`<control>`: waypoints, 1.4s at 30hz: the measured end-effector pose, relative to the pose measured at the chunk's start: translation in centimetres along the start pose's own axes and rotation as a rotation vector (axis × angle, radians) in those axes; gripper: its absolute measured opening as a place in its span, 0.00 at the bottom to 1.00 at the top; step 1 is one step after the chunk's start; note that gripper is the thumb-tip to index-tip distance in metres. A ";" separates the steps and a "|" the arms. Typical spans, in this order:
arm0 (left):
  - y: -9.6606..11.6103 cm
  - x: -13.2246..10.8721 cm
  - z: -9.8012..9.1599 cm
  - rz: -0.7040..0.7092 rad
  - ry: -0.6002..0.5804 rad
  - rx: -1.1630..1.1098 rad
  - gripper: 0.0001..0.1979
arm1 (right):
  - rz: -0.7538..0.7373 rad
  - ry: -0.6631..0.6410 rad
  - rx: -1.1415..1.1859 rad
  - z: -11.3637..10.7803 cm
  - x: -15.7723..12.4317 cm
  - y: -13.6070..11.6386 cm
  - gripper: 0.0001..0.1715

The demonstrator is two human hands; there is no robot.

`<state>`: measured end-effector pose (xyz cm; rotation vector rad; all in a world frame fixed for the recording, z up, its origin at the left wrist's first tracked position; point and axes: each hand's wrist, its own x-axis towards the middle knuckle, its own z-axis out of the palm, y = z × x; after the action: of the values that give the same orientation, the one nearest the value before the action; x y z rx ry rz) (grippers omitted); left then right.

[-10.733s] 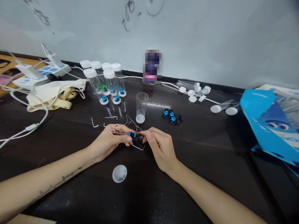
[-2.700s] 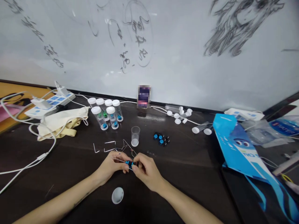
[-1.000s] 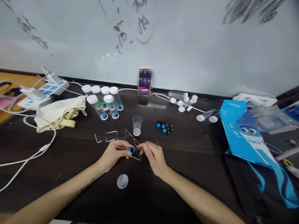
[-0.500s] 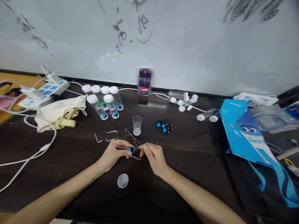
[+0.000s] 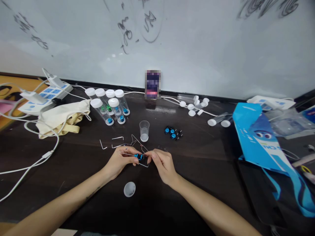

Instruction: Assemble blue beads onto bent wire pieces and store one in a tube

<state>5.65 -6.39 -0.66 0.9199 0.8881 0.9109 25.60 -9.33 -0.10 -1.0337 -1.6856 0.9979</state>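
My left hand (image 5: 119, 164) is closed around a small blue-and-black metal part (image 5: 139, 157), pinched between thumb and fingers. A thin L-shaped hex key (image 5: 145, 166) runs out from under these fingers, its bent end pointing toward my right hand (image 5: 163, 166). The right thumb and index finger are pinched together at the dark right end of the part; what lies between them is too small to make out. Just beyond the hands lies a bent thin wire (image 5: 134, 139). A clear open tube (image 5: 144, 131) stands upright behind it, and a white cap (image 5: 129, 189) lies nearer me.
Loose L-shaped hex keys (image 5: 102, 145) lie left of the hands. Several capped tubes (image 5: 118, 111) with coloured parts stand back left. Blue and black pieces (image 5: 173, 132) are grouped at right. Beyond are a phone (image 5: 153, 85), empty tubes (image 5: 216, 120), a blue bag (image 5: 253, 137) and white cables (image 5: 46, 155).
The view has shifted very slightly. Both hands keep nearly the same pose around the blue-and-black part, with only a slight movement of the fingers.
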 end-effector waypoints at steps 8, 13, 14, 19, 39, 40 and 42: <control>-0.1 0.1 0.0 0.005 0.002 -0.003 0.08 | -0.033 0.009 0.003 0.0 0.1 0.1 0.21; -0.3 0.1 -0.2 0.017 -0.009 -0.002 0.08 | -0.031 0.011 0.001 0.0 0.1 0.2 0.20; -0.3 0.1 -0.2 0.019 -0.008 -0.005 0.08 | -0.031 0.014 0.002 0.0 0.1 0.2 0.20; -0.2 0.1 -0.2 0.019 -0.011 -0.003 0.08 | -0.038 0.000 0.002 0.0 0.0 0.2 0.21; -0.2 0.1 0.0 0.013 -0.001 -0.009 0.09 | -0.047 0.018 0.005 0.0 0.0 0.2 0.20; -0.1 0.1 0.0 0.013 -0.001 -0.009 0.09 | -0.050 0.014 0.006 0.0 0.0 0.2 0.20; -0.1 0.1 0.0 0.010 -0.003 -0.004 0.08 | -0.051 0.004 0.006 0.0 0.0 0.3 0.21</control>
<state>5.72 -6.30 -0.77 0.9226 0.8797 0.9196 25.65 -9.28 -0.37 -0.9834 -1.6971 0.9667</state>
